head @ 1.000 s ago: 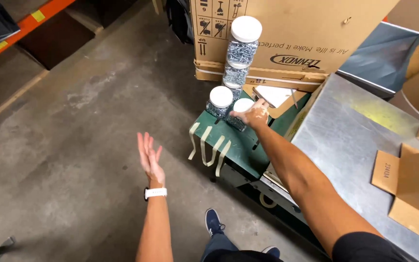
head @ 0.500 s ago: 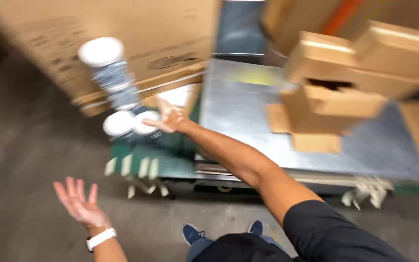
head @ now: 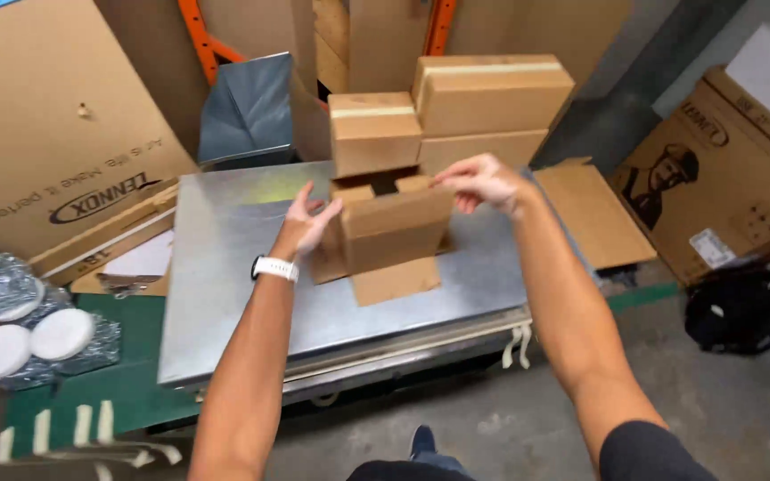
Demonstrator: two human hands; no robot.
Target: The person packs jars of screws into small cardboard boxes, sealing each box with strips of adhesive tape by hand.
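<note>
Steel-topped table (head: 225, 294), far-middle: small open cardboard box (head: 394, 233) sits there, left hand (head: 309, 223) cupped loosely against its left side, right hand (head: 483, 183) pinching near the top-right flap; looks light, stiff-walled, floppy-flapped, so hold the walls.

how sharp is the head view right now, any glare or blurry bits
Head view: mostly sharp in the middle, where the left hand and right hand touch the open brown cardboard box; a pale yellowish glare patch lies on the grey sheet-metal table top; the white-lidded clear plastic jars at the left edge look soft and smeared; the lower corners are dim.
</note>
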